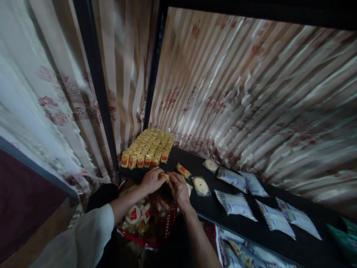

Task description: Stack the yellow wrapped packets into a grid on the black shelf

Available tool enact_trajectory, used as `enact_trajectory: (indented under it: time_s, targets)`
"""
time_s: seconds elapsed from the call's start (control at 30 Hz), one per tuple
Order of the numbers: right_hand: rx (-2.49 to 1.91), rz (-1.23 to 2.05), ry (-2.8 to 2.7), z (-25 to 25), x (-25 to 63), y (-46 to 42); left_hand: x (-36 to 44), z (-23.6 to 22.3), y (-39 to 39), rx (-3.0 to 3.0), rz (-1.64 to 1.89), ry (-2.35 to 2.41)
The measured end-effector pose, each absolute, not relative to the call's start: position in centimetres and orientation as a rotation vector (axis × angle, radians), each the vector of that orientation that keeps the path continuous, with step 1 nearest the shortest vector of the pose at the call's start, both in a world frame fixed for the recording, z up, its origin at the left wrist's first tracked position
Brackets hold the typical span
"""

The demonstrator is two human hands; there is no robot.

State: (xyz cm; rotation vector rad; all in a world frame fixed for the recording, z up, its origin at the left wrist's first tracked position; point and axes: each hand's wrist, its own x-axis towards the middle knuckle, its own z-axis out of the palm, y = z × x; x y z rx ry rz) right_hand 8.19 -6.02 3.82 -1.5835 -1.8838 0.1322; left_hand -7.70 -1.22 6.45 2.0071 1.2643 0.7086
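My left hand [152, 180] and my right hand [179, 189] meet over the near edge of a black shelf. Between their fingertips is a small yellow packaged cake [165, 176], mostly covered by the fingers. Just beyond them, rows of similar wrapped yellow cakes [150, 147] with red labels are stacked in the shelf's left corner. One loose yellow cake packet [183, 171] lies to the right of the stack. Near my right hand sits a round pale pastry in clear wrap [200, 186], and another pale packet is partly hidden behind that hand.
Another round pastry [211, 165] lies farther back. Several white-and-blue pouches [236, 204] spread along the black shelf [206, 206]. Below my hands is an open red bag [170, 223] of wrapped snacks; more packets [245, 257] are under the shelf. Patterned curtains [223, 93] hang behind, beside dark posts [97, 82].
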Motion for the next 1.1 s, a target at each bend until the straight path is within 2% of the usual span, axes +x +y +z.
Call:
enact_trajectory:
  time_s: [0.23, 0.43, 0.63, 0.8, 0.93, 1.1]
  targets:
    - [-1.654, 0.423, -1.519, 2.9, 7.9, -4.2, -6.6, 5.6, -0.6, 1.336, 0.878, 1.041]
    - [-1.753, 0.548, -1.366, 3.0, 7.3, -2.7, -5.3, 3.3, -1.1, 1.226, 1.030, 0.953]
    - [-1.792, 0.548, -1.511, 5.6, 9.1, -2.7, -5.1, 3.4, -0.5, 1.337, 1.096, 1.095]
    - [-1.722, 0.722, -1.738, 8.9, 12.0, -2.9, -4.5, 3.5, -0.5, 1.251, 1.008, 1.066]
    - [-1.647, 0.868, -1.598, 9.1, 12.3, -2.5, -3.2, 3.2, -1.2, 0.863, 1.015, 1.056]
    - [-1.517, 0.940, -1.245, 5.9, 10.3, -2.0, -1.9, 3.2, -1.8, 0.313, 1.095, 1.046]
